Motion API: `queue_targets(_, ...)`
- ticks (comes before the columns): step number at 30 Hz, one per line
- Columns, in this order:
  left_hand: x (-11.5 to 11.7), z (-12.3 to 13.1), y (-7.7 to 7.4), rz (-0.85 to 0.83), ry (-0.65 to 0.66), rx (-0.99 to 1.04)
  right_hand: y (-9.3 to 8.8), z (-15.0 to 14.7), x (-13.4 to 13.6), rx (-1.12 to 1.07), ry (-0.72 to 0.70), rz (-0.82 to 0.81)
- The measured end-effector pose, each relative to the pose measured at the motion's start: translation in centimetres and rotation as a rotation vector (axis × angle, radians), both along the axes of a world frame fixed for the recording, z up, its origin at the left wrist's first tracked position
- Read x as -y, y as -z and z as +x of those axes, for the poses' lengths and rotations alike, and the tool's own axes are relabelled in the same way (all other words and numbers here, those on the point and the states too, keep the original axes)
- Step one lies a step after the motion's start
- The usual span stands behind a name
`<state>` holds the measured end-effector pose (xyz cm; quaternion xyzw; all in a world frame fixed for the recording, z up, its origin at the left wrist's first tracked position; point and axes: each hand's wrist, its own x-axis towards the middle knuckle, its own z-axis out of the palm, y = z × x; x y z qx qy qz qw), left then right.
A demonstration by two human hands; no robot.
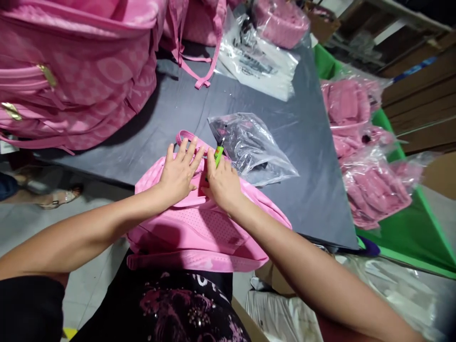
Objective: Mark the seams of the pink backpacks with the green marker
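A pink backpack (210,228) lies across the table's near edge, against my body, with its dotted mesh panel facing up. My left hand (181,172) rests flat on its upper part, fingers spread. Beside it, my right hand (223,184) also presses on the backpack and holds a small green tool (218,154) with a thin metal tip, between thumb and fingers. The palm side of that grip is hidden. A pink strap loop (184,136) sticks out beyond my left fingertips. Just past my right hand lies a clear plastic bag (252,147).
Large pink backpacks (89,71) stand at the left on the grey table (306,190). A stack of clear bags (260,66) and a wrapped pink item (283,21) lie at the back. At right, a green bin (427,228) holds bagged pink backpacks (374,185). Another person's foot (62,197) shows at left.
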<state>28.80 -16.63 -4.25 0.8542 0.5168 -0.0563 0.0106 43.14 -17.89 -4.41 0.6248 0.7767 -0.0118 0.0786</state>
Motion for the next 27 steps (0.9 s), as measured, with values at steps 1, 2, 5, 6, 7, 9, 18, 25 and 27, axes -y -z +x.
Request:
queue_targets(1,0.0,-0.2,-0.2,-0.011,0.01,-0.007,-0.1,0.2,-0.1,-0.017,-0.004,-0.014)
queue_targets(2,0.1,-0.4,-0.4,-0.021,0.021,-0.009,-0.1,0.3,-0.1,-0.034,-0.008,-0.016)
queue_targets(5,0.2,-0.9,-0.7,-0.033,0.051,-0.005,0.1,0.6,-0.1,-0.062,-0.017,-0.001)
queue_targets(6,0.2,-1.0,-0.6,-0.032,0.06,-0.003,0.2,0.6,-0.1,-0.065,-0.02,-0.002)
queue_targets(7,0.1,-1.0,-0.5,-0.03,0.069,-0.001,0.3,0.7,-0.1,-0.065,-0.019,-0.005)
queue_targets(9,-0.1,-0.7,-0.1,-0.03,0.071,-0.004,0.5,0.7,-0.2,-0.071,-0.013,-0.009)
queue_targets(18,-0.1,0.4,-0.6,-0.053,0.037,-0.073,1.4,1.2,-0.5,-0.12,-0.016,0.028)
queue_targets(25,0.1,-0.9,-1.1,-0.039,0.034,-0.09,1.6,1.6,-0.3,-0.152,-0.04,0.077)
queue_targets(27,0.2,-1.6,-1.1,-0.029,0.017,-0.081,1.6,1.6,-0.3,-0.151,-0.038,0.072)
